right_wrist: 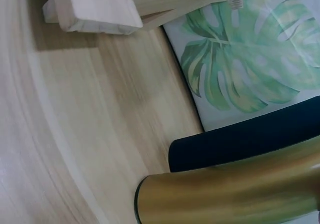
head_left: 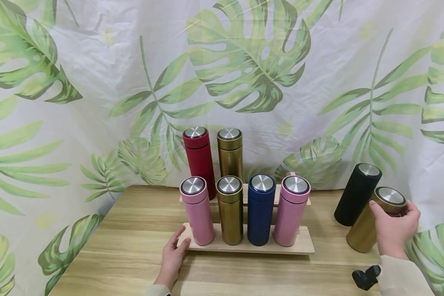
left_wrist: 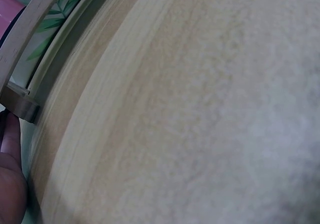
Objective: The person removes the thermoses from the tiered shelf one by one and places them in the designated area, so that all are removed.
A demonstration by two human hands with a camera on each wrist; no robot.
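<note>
My right hand (head_left: 396, 230) grips a gold thermos bottle (head_left: 366, 228) near its silver-topped lid, thumb on the left side. The gold bottle (right_wrist: 215, 194) leans close beside a black thermos bottle (head_left: 355, 197) at the table's right. At the left end of a two-tier wooden rack (head_left: 292, 249), my left hand (head_left: 172, 257) touches the lower board with thumb and fingers spread. One finger (left_wrist: 11, 139) shows against the board's end in the left wrist view. Along the front tier stand a pink bottle (head_left: 200, 218), a gold bottle (head_left: 231, 218), a navy bottle (head_left: 260, 218) and another pink bottle (head_left: 290, 218).
Behind, the upper tier carries a red bottle (head_left: 201, 164) and a gold bottle (head_left: 230, 158). A small black object (head_left: 366, 277) shows beside my right sleeve. A leaf-patterned cloth (head_left: 244, 82) hangs behind the wooden table (head_left: 126, 246).
</note>
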